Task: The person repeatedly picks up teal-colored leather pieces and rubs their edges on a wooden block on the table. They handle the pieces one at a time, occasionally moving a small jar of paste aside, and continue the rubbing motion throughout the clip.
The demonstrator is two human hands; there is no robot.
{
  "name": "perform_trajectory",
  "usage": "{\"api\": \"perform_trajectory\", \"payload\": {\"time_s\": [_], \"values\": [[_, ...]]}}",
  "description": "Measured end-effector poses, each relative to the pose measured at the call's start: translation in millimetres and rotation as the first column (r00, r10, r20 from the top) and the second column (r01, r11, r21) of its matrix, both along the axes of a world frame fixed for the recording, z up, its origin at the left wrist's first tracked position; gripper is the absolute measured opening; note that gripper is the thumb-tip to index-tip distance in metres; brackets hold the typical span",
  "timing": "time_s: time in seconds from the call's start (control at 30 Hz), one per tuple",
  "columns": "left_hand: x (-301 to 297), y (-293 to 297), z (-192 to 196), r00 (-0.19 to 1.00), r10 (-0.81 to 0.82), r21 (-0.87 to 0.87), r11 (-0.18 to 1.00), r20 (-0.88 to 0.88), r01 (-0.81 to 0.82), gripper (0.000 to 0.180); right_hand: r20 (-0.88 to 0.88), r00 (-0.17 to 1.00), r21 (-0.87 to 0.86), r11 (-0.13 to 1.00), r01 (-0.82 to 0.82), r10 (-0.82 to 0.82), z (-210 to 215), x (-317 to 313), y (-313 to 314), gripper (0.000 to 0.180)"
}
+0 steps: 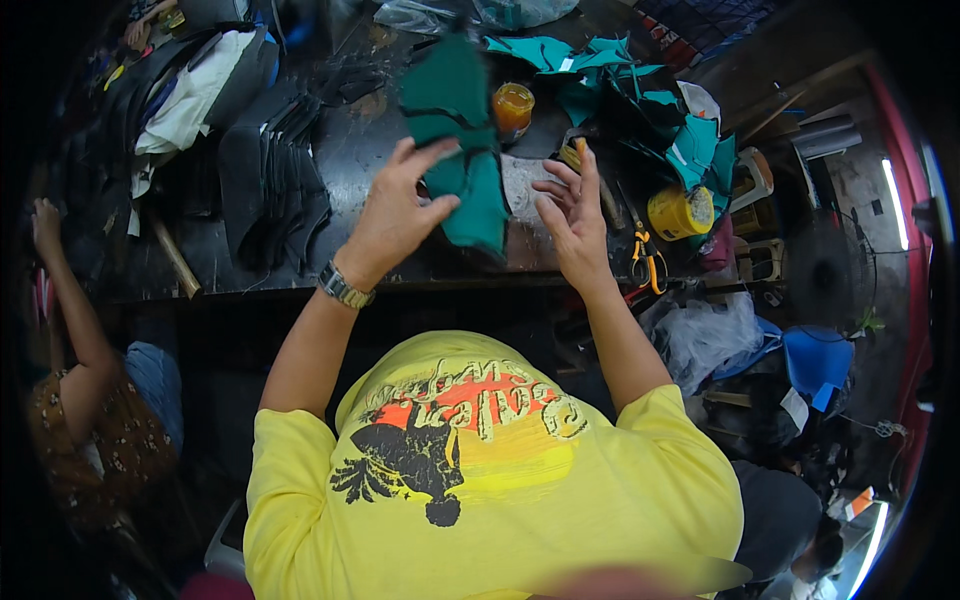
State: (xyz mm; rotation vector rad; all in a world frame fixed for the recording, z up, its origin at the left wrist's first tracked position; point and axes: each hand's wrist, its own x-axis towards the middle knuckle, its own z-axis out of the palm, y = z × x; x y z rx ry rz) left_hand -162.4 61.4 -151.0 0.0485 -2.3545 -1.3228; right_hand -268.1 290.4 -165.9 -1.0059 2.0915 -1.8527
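Observation:
Teal cut pieces (470,205) lie in an overlapping stack on the dark table, with slightly blurred edges. Over their left side is my left hand (392,215), thumb and fingers apart, the fingertips at or just above the teal surface. A metal watch is on that wrist. To the right of the pieces my right hand (580,225) is raised, fingers spread, with nothing in it; something orange shows at one fingertip. Beneath it is a pale, worn slab (522,190). Orange-handled scissors (647,262) lie right of this hand, beside a yellow tub (682,212).
A jar of amber stuff (513,110) stands beyond the slab. More teal pieces (600,75) are heaped at the back right. Stacked black pieces (268,180) and a wooden-handled tool (177,258) occupy the table's left. At far left is another person's arm (80,310).

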Motion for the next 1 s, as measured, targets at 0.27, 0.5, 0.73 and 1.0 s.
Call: {"api": "perform_trajectory", "payload": {"time_s": [0.27, 0.5, 0.73, 1.0], "values": [[5.2, 35.3, -0.7, 0.944, -0.28, 0.205, 0.948, 0.176, 0.243, 0.056, 0.063, 0.988, -0.081, 0.987, -0.137, 0.142, 13.6, -15.0, -26.2, 0.087], [13.2, 10.6, -33.5, 0.999, -0.032, 0.132, 0.991, 0.016, 0.03, 0.041, -0.003, 0.997, -0.06, 0.996, 0.074, -0.074, 56.5, -119.7, -30.6, 0.084], [19.2, -2.8, -66.0, 0.979, 0.203, -0.02, 0.979, -0.012, -0.204, 0.03, 0.243, 0.912, 0.039, 0.943, 0.332, -0.331, 93.6, -267.0, -88.2, 0.078], [17.0, -3.8, -66.2, 0.978, 0.207, -0.012, 0.978, 0.024, -0.207, 0.028, 0.361, 0.792, 0.208, 0.871, 0.446, -0.492, 39.1, -308.2, -133.6, 0.073]]}}
